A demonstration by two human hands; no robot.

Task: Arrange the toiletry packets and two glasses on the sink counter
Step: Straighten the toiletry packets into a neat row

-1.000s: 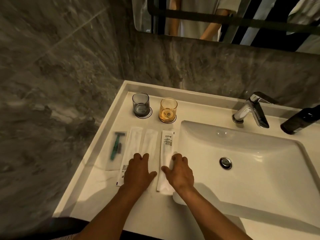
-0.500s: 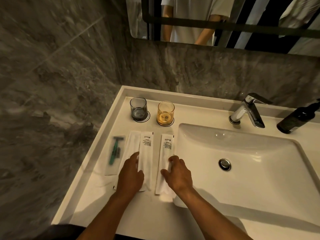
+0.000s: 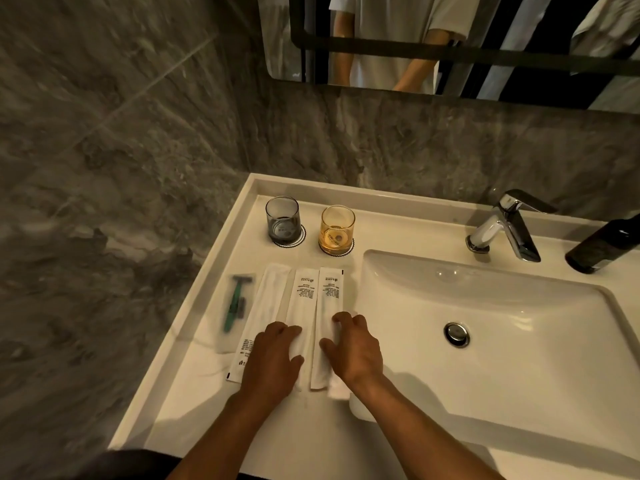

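White sink counter [image 3: 194,403], both hands' fingers [image 3: 341,318] spread flat on packets [image 3: 329,306]

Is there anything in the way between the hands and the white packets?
Nothing visible. The left hand already lies flat on the middle packet, and the right hand rests on the packet nearest the basin. The razor packet and both glasses stand clear of them.

Occlusions and cutoffs, sink table

Left hand [image 3: 273,362] hides near ends of middle packet [image 3: 302,299] and left packet [image 3: 265,306]; right hand [image 3: 353,351] covers right packet [image 3: 329,299] low end. Packet print unreadable. Razor sachet [image 3: 235,303] blurred. Dark bottle [image 3: 604,245] cut by right edge.
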